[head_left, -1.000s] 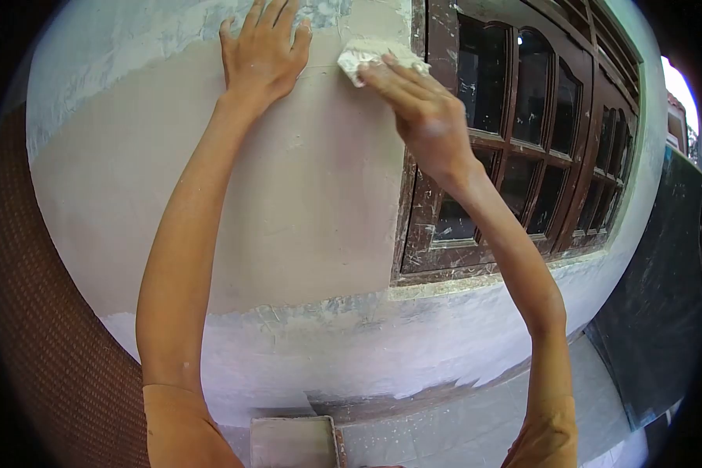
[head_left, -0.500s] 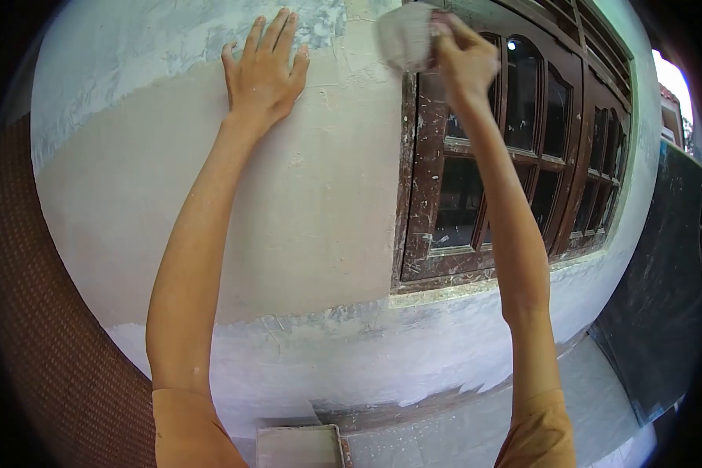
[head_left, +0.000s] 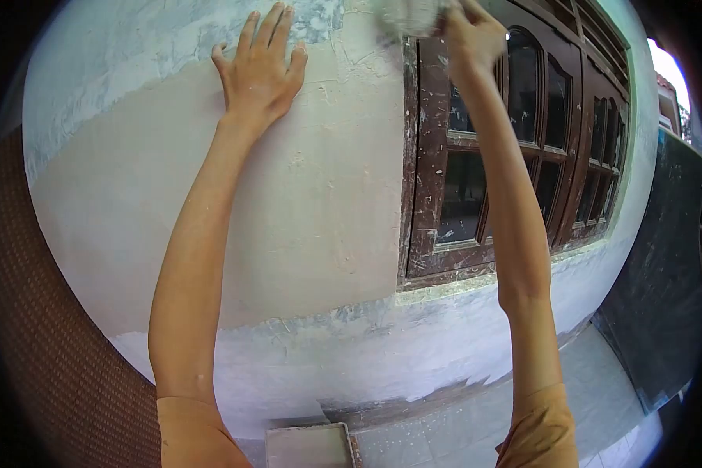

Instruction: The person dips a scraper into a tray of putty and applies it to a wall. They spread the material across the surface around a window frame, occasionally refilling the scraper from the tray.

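My left hand (head_left: pixel 259 66) lies flat on the wall (head_left: pixel 312 203) with its fingers spread, near the edge between smooth beige putty and a patchy blue-white area. Higher up on the right, my right hand (head_left: pixel 476 39) is closed on a flat, whitish trowel-like tool (head_left: pixel 413 15). Motion blurs the tool, and the top of the view cuts it off. It overlaps the wall strip just left of the brown window frame (head_left: pixel 411 156). My right fingers hide most of its handle.
Brown wooden windows (head_left: pixel 522 156) with glass panes fill the right side above a pale sill. A shallow rectangular tray (head_left: pixel 348 441) stands low in front. Woven matting (head_left: pixel 62 327) runs along the left, and a dark panel (head_left: pixel 655 288) leans at far right.
My right hand and the tool have moved up, partly out of the top of the view. My left hand stays spread on the wall. The view has shifted slightly.
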`<state>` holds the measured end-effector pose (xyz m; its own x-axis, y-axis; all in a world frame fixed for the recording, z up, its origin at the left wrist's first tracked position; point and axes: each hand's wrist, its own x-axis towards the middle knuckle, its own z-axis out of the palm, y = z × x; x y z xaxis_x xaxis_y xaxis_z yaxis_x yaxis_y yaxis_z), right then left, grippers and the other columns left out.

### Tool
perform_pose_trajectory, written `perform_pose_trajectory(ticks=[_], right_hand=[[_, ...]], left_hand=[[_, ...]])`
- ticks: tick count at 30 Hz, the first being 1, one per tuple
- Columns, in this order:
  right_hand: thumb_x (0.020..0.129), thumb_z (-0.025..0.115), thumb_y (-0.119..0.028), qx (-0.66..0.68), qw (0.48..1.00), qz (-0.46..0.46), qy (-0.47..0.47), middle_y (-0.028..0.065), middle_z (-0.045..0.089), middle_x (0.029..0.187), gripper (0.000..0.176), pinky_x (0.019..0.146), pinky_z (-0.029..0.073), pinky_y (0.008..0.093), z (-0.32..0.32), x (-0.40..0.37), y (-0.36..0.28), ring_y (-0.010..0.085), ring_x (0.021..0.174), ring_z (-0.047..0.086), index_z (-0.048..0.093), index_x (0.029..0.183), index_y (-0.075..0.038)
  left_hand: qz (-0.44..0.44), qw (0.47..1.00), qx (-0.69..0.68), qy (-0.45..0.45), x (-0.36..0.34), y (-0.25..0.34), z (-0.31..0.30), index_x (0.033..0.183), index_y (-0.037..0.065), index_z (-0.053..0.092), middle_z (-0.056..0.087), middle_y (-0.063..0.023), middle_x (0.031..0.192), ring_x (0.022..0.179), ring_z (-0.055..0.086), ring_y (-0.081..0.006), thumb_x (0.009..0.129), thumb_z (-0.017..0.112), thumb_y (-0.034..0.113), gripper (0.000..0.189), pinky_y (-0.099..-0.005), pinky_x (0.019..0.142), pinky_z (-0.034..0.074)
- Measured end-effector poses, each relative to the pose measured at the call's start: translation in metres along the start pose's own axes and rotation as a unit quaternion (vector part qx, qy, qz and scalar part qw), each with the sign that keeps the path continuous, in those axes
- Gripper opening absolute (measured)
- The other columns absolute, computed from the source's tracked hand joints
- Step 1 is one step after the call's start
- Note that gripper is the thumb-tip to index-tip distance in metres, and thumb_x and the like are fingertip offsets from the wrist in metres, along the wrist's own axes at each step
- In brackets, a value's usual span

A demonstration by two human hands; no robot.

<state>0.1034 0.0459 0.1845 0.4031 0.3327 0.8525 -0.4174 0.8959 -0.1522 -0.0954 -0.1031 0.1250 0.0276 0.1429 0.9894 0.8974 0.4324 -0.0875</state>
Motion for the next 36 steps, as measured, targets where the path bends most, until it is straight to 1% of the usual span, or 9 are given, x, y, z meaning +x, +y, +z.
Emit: perform_pose_trajectory(ticks=[6,11,15,19,22,25,29,34,36], right_hand=[[0.091,0.065,-0.004,-0.174,0.981,-0.071,0.041,0.0095,0.078,0.092,0.029,0.059,0.052,0.0269,0.014,0.015,0.013,0.0097,0.069,0.065,0.077,0.118,-0.006],[0.091,0.069,-0.005,-0.035,0.997,-0.051,0.035,0.0105,0.078,0.098,0.026,0.063,0.054,0.0262,0.026,0.012,-0.004,0.0112,0.076,0.067,0.076,0.116,-0.001],[0.090,0.071,-0.010,-0.150,0.988,-0.032,0.003,0.0110,0.078,0.105,0.029,0.071,0.056,0.0290,0.034,0.015,0.003,0.0150,0.080,0.070,0.075,0.118,-0.003],[0.090,0.069,-0.007,-0.092,0.994,-0.029,0.055,0.0134,0.077,0.098,0.033,0.064,0.055,0.0298,0.016,0.025,-0.018,0.0147,0.070,0.067,0.073,0.122,-0.002],[0.090,0.067,-0.004,-0.032,0.996,0.038,-0.073,0.0132,0.077,0.094,0.033,0.059,0.053,0.0283,0.033,0.009,-0.022,0.0111,0.067,0.064,0.074,0.122,-0.003],[0.089,0.067,-0.004,-0.184,0.981,-0.066,-0.007,0.0089,0.077,0.093,0.030,0.056,0.052,0.0279,0.036,0.023,0.004,0.0110,0.067,0.064,0.077,0.117,-0.006],[0.088,0.062,0.002,-0.020,0.997,-0.018,0.069,0.0081,0.075,0.086,0.027,0.048,0.047,0.0273,0.005,0.047,0.006,0.0122,0.056,0.060,0.076,0.111,0.001],[0.092,0.070,-0.006,-0.050,0.990,0.057,-0.116,0.0101,0.078,0.093,0.029,0.053,0.049,0.0265,0.015,-0.010,0.001,0.0080,0.064,0.061,0.074,0.120,-0.003],[0.092,0.070,-0.005,-0.083,0.995,-0.012,-0.062,0.0073,0.077,0.090,0.028,0.053,0.048,0.0261,0.009,-0.009,0.017,0.0070,0.063,0.060,0.075,0.119,-0.002]], left_hand=[[0.002,1.000,-0.002,-0.011,0.000,-0.002,-0.001,0.157,0.009,0.034,0.030,-0.0072,0.166,0.153,0.025,-0.0289,0.096,0.050,0.032,0.067,-0.0664,0.119,0.017],[-0.013,1.000,0.000,0.000,-0.001,0.002,0.001,0.157,0.009,0.034,0.030,-0.0071,0.166,0.153,0.025,-0.0285,0.097,0.050,0.032,0.067,-0.0663,0.119,0.017],[-0.006,1.000,0.000,-0.011,0.000,0.002,-0.004,0.158,0.009,0.033,0.029,-0.0070,0.166,0.153,0.025,-0.0284,0.097,0.050,0.032,0.067,-0.0656,0.120,0.015],[-0.006,1.000,-0.001,0.009,-0.001,0.002,0.004,0.158,0.010,0.032,0.029,-0.0065,0.166,0.153,0.025,-0.0283,0.097,0.050,0.032,0.068,-0.0662,0.120,0.015],[-0.004,1.000,0.003,0.005,-0.001,0.000,0.004,0.158,0.010,0.032,0.028,-0.0062,0.166,0.154,0.024,-0.0281,0.097,0.051,0.032,0.068,-0.0666,0.119,0.015],[-0.004,1.000,0.001,-0.014,-0.001,-0.003,0.000,0.159,0.010,0.031,0.028,-0.0060,0.166,0.154,0.023,-0.0277,0.097,0.051,0.032,0.069,-0.0666,0.120,0.014],[-0.014,1.000,0.001,-0.008,-0.002,0.000,0.005,0.158,0.011,0.032,0.029,-0.0058,0.166,0.154,0.024,-0.0275,0.096,0.052,0.032,0.069,-0.0667,0.119,0.015],[-0.013,1.000,-0.001,0.007,-0.002,0.001,0.004,0.158,0.011,0.033,0.029,-0.0054,0.166,0.154,0.024,-0.0271,0.096,0.051,0.032,0.068,-0.0671,0.118,0.016],[-0.016,1.000,0.005,-0.003,-0.001,0.001,0.003,0.158,0.011,0.033,0.029,-0.0053,0.166,0.154,0.024,-0.0271,0.096,0.051,0.032,0.068,-0.0671,0.118,0.016]])
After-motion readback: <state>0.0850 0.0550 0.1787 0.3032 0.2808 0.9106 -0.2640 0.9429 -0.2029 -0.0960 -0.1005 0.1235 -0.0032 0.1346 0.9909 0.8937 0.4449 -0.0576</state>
